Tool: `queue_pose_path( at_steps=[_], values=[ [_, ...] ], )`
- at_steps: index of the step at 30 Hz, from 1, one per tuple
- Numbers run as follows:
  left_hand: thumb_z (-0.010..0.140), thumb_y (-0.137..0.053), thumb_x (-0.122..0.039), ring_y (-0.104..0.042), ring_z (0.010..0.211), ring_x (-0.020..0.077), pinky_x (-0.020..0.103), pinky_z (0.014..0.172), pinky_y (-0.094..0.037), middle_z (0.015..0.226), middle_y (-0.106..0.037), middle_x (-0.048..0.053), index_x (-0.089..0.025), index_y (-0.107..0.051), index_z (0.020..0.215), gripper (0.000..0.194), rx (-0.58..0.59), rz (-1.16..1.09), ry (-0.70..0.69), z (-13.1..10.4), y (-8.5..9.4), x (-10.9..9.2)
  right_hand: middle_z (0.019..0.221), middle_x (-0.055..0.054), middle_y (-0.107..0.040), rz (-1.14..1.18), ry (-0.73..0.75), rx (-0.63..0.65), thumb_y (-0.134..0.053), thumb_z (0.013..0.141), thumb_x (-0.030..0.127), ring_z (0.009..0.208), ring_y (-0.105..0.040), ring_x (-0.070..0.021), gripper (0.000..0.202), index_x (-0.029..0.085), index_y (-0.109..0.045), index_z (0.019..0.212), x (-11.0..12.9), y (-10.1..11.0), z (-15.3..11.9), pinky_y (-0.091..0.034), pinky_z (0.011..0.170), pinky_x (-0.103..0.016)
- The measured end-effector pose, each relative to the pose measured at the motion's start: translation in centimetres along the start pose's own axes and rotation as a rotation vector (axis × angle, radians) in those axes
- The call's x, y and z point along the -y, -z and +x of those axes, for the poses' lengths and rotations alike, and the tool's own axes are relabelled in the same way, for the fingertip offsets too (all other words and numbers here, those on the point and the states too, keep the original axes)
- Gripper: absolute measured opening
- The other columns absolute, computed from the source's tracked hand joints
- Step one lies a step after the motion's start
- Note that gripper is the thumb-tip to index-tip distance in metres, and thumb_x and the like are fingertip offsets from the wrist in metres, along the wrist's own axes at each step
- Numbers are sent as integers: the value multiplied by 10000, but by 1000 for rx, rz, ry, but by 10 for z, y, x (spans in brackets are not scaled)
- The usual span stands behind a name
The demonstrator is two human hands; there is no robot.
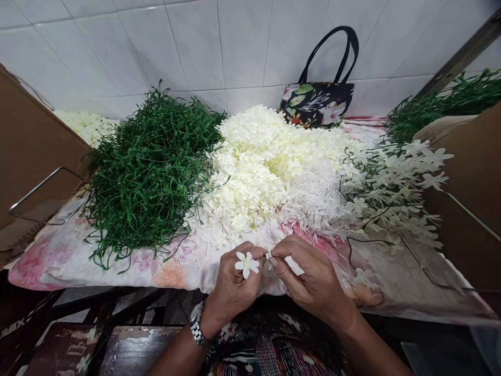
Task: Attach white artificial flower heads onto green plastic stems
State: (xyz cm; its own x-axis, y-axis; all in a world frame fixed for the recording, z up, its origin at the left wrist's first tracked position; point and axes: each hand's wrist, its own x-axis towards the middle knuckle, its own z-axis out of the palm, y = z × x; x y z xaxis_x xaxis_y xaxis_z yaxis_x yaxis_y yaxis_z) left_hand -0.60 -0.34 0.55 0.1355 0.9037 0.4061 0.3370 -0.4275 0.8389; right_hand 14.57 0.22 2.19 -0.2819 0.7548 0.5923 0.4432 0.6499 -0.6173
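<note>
Close to the front edge of the cloth-covered surface, my left hand (238,282) is closed around an artificial flower stem. A white artificial blossom (246,265) stands out above its fingers; most of the stem is hidden. My right hand (307,269) meets it fingertip to fingertip, thumb and finger pinching a small white flower piece (268,256). White petals partly show below the right fingers. Just beyond the hands lies a big heap of loose cream-white blossoms (250,177). Thin white stamen-like pieces (315,201) are piled at its right side.
Green plastic stems (152,172) form a large heap on the left. Assembled white flower sprays (395,183) lie at right. A black floral bag (319,102) leans on the tiled wall. Cardboard (39,151) and wire frames flank the floral cloth (97,266). Wooden stools (133,350) stand below.
</note>
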Motion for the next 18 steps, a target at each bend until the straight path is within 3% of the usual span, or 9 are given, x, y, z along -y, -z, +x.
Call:
queue_pose_path(
  at_steps=[8, 14, 18],
  values=[
    [801, -479, -112, -539, 568, 115, 208, 533, -440, 626, -575, -2, -160, -653, 738, 191, 35, -68, 123, -3, 0, 1, 635, 1, -532, 25, -72, 12, -474, 853, 134, 584, -507, -119, 105, 182, -523, 774, -3, -7, -5, -417, 533, -236],
    [758, -428, -84, -456, 536, 105, 210, 506, -370, 559, -480, -18, -166, -505, 572, 218, 146, 3, 131, 0, 2, -2, 621, -3, -529, -28, -51, 0, -459, 855, 122, 576, -494, -123, 130, 187, -511, 756, -5, -12, -6, -410, 528, -242],
    [745, -442, -100, -431, 511, 97, 204, 492, -361, 536, -452, -29, -176, -448, 551, 208, 102, -33, 194, -3, -3, 1, 617, -8, -517, -39, -35, 9, -462, 848, 95, 582, -485, -126, 141, 185, -504, 747, -6, -15, -7, -401, 531, -247]
  ],
)
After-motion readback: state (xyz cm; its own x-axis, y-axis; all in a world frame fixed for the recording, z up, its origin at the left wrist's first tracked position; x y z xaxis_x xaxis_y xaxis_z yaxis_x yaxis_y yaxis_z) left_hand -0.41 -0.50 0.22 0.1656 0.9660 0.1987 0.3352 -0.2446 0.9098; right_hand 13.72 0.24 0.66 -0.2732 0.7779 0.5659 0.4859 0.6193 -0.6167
